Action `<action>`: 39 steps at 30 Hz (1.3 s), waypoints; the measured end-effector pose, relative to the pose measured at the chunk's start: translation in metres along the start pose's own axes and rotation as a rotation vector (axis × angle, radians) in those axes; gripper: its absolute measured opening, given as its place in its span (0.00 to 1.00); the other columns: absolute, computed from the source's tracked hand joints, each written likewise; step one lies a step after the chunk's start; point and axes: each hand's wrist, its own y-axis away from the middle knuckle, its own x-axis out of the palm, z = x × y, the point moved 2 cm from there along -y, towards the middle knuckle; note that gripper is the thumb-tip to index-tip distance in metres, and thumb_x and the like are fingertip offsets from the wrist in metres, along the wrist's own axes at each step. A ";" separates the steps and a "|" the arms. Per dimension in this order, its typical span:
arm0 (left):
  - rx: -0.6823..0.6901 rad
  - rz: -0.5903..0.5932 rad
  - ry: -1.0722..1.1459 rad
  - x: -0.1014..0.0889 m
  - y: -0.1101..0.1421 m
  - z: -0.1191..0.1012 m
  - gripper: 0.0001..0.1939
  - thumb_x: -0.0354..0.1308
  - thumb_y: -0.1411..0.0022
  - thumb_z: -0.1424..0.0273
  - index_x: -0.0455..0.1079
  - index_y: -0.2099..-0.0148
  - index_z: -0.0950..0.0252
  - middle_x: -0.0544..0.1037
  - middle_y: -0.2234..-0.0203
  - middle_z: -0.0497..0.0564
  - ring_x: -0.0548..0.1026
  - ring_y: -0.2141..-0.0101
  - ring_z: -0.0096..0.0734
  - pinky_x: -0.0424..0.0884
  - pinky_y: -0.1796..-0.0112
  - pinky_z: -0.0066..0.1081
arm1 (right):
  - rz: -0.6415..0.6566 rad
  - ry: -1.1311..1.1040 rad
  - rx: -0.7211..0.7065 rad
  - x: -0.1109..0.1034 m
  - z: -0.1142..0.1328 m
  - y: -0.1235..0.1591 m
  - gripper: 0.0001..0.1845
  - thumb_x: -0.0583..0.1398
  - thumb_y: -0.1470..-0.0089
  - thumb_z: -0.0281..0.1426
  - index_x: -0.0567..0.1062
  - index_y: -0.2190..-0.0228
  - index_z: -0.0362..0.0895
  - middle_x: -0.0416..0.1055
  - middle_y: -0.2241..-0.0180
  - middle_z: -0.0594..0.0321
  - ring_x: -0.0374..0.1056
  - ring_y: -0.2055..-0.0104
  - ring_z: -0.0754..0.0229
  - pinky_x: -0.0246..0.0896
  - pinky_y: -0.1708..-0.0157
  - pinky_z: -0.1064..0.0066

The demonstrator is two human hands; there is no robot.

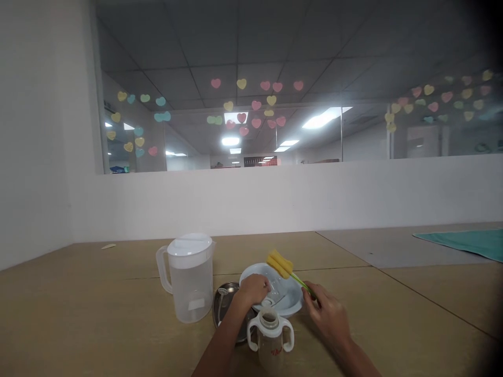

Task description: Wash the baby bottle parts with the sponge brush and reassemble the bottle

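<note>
No text can be read for certain; the bottle [270, 348] bears small red lettering, too blurred and small to make out; the jug [192, 283] has a pale rectangular patch low on its side, with no writing legible on it

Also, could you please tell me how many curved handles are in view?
3: one handle on the left of the translucent plastic pitcher, two white handles flanking the see-through, red-marked bottle.

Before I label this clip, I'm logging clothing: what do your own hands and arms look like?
The left hand and right hand are ungloved. The left forearm and right forearm are bare to the picture's edge, with no sleeve, watch or bracelet showing; rings cannot be made out.
</note>
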 end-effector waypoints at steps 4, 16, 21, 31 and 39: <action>-0.029 -0.076 0.021 -0.004 -0.003 0.002 0.16 0.40 0.37 0.69 0.67 0.56 0.67 0.72 0.57 0.58 0.69 0.57 0.37 0.63 0.57 0.32 | -0.020 0.017 -0.014 -0.001 0.001 -0.001 0.17 0.49 0.42 0.37 0.74 0.68 0.41 0.75 0.75 0.61 0.69 0.78 0.65 0.60 0.76 0.76; 0.066 -0.443 0.289 -0.035 0.007 -0.010 0.14 0.50 0.40 0.59 0.59 0.58 0.63 0.66 0.59 0.52 0.68 0.60 0.31 0.63 0.59 0.29 | 0.008 0.042 0.051 0.003 -0.005 0.000 0.20 0.48 0.42 0.39 0.75 0.67 0.41 0.76 0.72 0.58 0.70 0.76 0.63 0.62 0.76 0.75; 0.184 -0.556 0.504 -0.043 0.009 -0.008 0.23 0.64 0.53 0.70 0.61 0.54 0.63 0.69 0.58 0.50 0.68 0.57 0.32 0.63 0.56 0.30 | 0.067 0.072 0.058 0.007 -0.008 0.002 0.22 0.46 0.42 0.39 0.76 0.67 0.42 0.76 0.74 0.58 0.69 0.78 0.63 0.61 0.78 0.75; 0.347 -0.371 0.811 -0.061 0.022 -0.017 0.25 0.67 0.59 0.64 0.68 0.57 0.65 0.74 0.61 0.52 0.71 0.61 0.32 0.65 0.60 0.28 | -0.072 0.039 -0.219 -0.010 0.008 -0.002 0.13 0.53 0.43 0.29 0.76 0.61 0.41 0.71 0.79 0.63 0.66 0.78 0.68 0.58 0.74 0.77; 0.197 -0.424 0.534 -0.047 0.023 -0.048 0.20 0.44 0.38 0.56 0.67 0.66 0.65 0.75 0.69 0.51 0.72 0.67 0.30 0.65 0.65 0.28 | -0.051 -0.015 -0.306 -0.009 0.010 0.002 0.14 0.53 0.44 0.27 0.74 0.58 0.43 0.71 0.76 0.62 0.67 0.75 0.68 0.61 0.72 0.76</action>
